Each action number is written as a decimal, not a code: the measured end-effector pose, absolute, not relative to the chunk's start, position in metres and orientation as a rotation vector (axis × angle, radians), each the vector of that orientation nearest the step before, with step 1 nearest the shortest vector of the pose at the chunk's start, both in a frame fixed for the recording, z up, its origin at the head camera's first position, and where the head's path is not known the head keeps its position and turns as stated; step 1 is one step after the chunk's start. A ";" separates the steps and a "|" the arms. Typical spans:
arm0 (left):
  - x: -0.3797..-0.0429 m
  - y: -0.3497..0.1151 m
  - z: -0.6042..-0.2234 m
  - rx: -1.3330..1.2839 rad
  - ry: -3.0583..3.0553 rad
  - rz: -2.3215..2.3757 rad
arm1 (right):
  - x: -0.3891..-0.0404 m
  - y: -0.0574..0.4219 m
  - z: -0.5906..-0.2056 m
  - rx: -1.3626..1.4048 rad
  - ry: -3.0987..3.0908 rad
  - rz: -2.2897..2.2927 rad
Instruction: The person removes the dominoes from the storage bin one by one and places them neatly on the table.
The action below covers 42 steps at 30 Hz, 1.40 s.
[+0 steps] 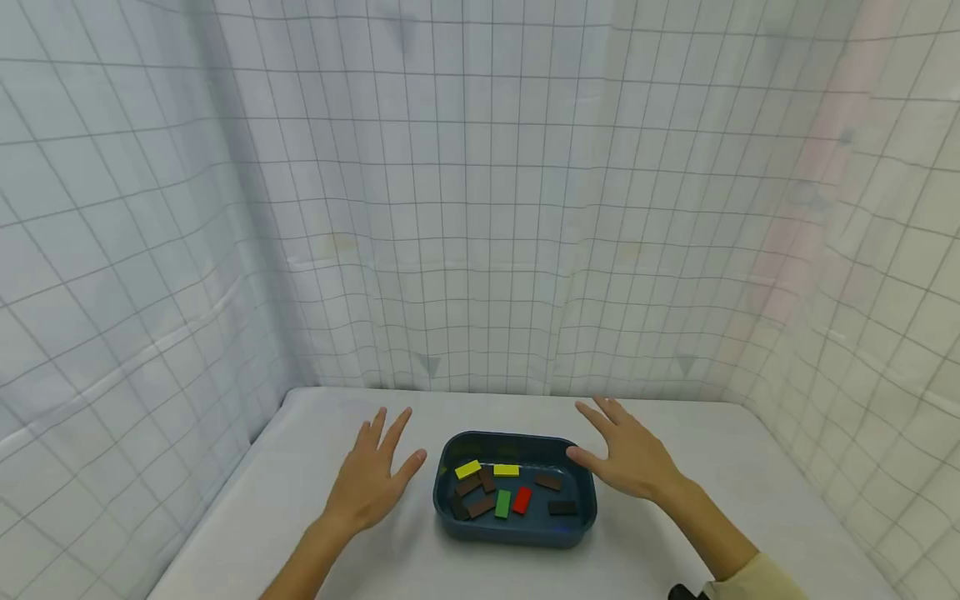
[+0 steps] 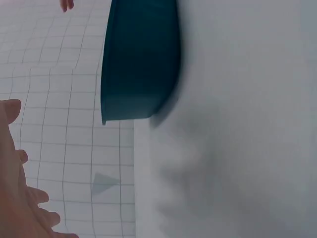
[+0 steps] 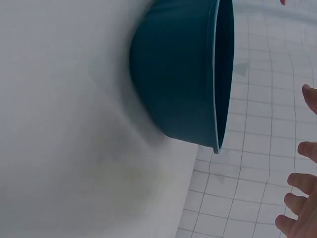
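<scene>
A dark blue rectangular tub (image 1: 517, 533) sits on the white table, holding several small flat blocks. Two are yellow, among them a yellow block (image 1: 506, 470); there is one green block (image 1: 502, 504) and one red block (image 1: 522, 500). Several others are brown or black, like the black block (image 1: 562, 507). To the left of the tub, my left hand (image 1: 369, 483) hovers with fingers spread, holding nothing. On the other side, my right hand (image 1: 630, 450) is spread over the tub's right rim, also holding nothing. Both wrist views show the tub's outer wall (image 2: 141, 59), its contents hidden.
The tub stands on a white table (image 1: 315, 417). White curtains (image 1: 480, 208) with a grid pattern hang behind the table and along both sides. A dark object (image 1: 681, 592) shows by the right sleeve (image 1: 753, 581) at the bottom edge.
</scene>
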State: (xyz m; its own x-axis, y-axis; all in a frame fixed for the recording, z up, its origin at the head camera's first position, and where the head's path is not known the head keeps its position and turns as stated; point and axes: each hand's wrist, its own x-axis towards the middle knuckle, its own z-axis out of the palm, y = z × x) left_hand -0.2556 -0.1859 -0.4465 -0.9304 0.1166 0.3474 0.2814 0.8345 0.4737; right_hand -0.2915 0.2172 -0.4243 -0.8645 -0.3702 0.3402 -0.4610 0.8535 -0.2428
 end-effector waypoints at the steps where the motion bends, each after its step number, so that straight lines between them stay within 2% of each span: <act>1: -0.253 -0.183 -0.450 -0.308 -2.707 -0.844 | -0.292 0.213 -0.426 0.649 -2.747 0.486; 5: -0.246 -0.169 -0.466 -0.290 -2.682 -1.351 | -0.297 0.199 -0.432 0.772 -2.746 0.610; 9: -0.244 -0.154 -0.483 -0.162 -2.575 -1.868 | -0.302 0.185 -0.440 0.933 -2.742 0.791; 16: -0.237 -0.135 -0.507 -0.116 -2.310 -2.382 | -0.313 0.167 -0.463 1.084 -2.747 0.922; 26: -0.225 -0.126 -0.512 0.005 -2.223 -2.341 | -0.320 0.156 -0.480 1.156 -2.808 0.806; 34: -0.224 -0.128 -0.510 -0.064 -2.221 -2.378 | -0.322 0.144 -0.487 1.196 -2.896 0.285; 42: -0.222 -0.130 -0.510 -0.055 -2.221 -2.389 | -0.321 0.141 -0.489 1.210 -2.880 0.224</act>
